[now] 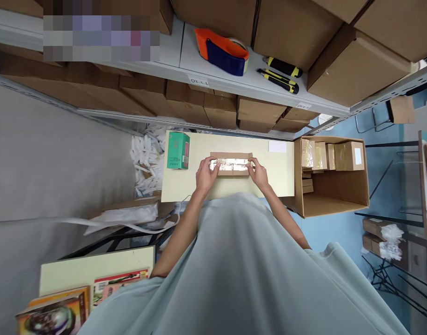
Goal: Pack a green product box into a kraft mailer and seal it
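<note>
A narrow brown cardboard box lies on the pale yellow table in front of me. At its middle is a shiny, crinkled flat package; I cannot tell whether it sits in the box or on top. My left hand grips the package's left end, thumb on its upper face and fingers curled behind. At the right end, my right hand has thumb and fingers closed on it in the same way. A green box stands on the table to the left. A white paper slip lies at the back right.
A large open carton with several taped boxes adjoins the table's right end. Above the table, a shelf bears cartons, an orange and blue tape dispenser and cutter knives. White paper scraps pile up at the left.
</note>
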Available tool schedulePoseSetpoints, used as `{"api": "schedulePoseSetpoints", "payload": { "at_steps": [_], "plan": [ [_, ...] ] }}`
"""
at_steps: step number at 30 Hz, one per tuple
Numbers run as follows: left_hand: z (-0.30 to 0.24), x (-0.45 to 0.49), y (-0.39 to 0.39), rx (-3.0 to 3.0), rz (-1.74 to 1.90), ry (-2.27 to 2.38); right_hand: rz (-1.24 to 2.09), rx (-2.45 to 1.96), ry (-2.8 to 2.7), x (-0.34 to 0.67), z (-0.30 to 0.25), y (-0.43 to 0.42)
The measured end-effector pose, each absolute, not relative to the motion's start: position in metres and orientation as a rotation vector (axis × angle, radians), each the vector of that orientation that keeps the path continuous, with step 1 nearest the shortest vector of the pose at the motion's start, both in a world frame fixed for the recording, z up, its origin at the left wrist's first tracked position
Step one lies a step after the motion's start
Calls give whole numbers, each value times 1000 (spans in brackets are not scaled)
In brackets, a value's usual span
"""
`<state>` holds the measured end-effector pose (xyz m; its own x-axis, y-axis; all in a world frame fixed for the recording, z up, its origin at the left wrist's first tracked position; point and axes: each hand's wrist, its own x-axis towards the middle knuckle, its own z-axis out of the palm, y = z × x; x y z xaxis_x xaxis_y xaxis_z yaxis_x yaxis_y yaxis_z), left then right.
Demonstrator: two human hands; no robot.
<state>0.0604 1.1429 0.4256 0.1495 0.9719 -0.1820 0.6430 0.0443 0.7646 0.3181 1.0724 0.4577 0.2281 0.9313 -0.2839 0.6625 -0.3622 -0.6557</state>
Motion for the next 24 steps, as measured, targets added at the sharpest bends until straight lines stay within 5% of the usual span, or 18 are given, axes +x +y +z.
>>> {"api": "schedulePoseSetpoints", "payload": {
  "at_steps": [24],
  "plan": [
    [415, 81, 1140, 1672, 370, 1497, 925, -2377, -1496, 328, 458, 1064]
  ]
}}
